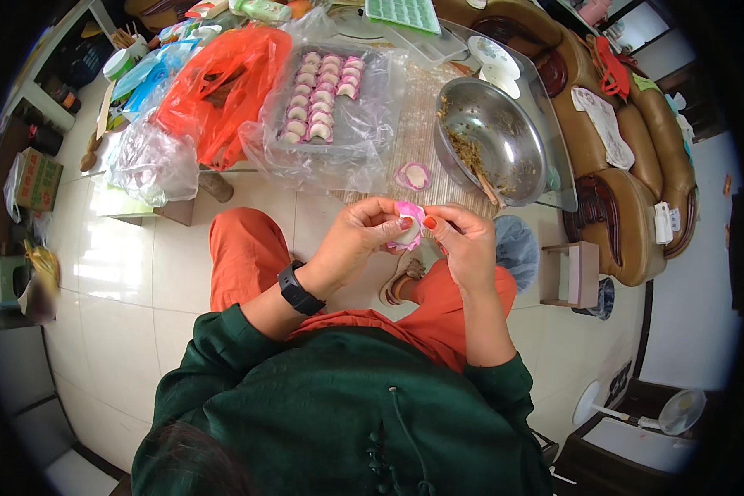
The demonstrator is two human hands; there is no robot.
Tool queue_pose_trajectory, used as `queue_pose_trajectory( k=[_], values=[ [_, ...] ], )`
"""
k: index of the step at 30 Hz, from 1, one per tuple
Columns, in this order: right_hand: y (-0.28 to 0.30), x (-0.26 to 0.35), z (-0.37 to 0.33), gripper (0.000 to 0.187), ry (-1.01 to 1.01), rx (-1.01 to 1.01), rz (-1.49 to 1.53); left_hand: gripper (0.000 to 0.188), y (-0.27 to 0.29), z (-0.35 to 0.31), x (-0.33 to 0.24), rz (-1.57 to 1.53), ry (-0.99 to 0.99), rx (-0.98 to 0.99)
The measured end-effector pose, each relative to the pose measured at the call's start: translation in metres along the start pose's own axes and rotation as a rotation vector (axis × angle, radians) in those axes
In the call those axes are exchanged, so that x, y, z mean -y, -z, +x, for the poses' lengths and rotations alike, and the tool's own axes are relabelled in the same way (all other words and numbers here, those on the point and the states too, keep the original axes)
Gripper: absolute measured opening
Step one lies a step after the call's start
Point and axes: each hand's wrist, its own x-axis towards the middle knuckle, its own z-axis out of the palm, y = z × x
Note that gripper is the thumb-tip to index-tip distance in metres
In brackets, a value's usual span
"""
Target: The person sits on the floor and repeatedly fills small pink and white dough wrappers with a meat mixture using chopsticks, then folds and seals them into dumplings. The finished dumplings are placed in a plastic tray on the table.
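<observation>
At centre, a pink-edged dumpling is pinched between left hand and right hand; upper centre, shaped dumplings are trayed, while wrapper and filling are left.

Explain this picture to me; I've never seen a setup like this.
There is no robot here, just a person working with two bare hands. The picture comes from a wide fisheye camera worn on the person's head, looking down, so straight edges bend near the rim. Its left is the person's own left.

The left hand, with a watch on its wrist, and the right hand together pinch a pink-edged white dough piece in front of the table.

On the table, a tray holds rows of similar shaped pieces. Right of it stand a metal bowl with brownish filling inside and, nearer the person, a flat wrapper. A red bag lies to the left.
</observation>
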Motion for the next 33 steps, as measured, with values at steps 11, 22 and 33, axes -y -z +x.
queue_pose_trajectory(
  k=[11,22,33],
  values=[
    [-0.007,0.005,-0.009,0.015,-0.094,-0.041,0.007,0.014,0.006,-0.003,-0.003,0.044,0.041,-0.017],
    [-0.016,0.007,-0.009,0.010,0.220,0.013,-0.410,0.014,0.013,-0.009,-0.002,0.157,0.091,-0.014],
    [-0.003,-0.003,-0.007,0.013,-0.153,0.221,0.015,0.013,0.023,-0.014,-0.006,0.216,0.224,0.084]
  ],
)
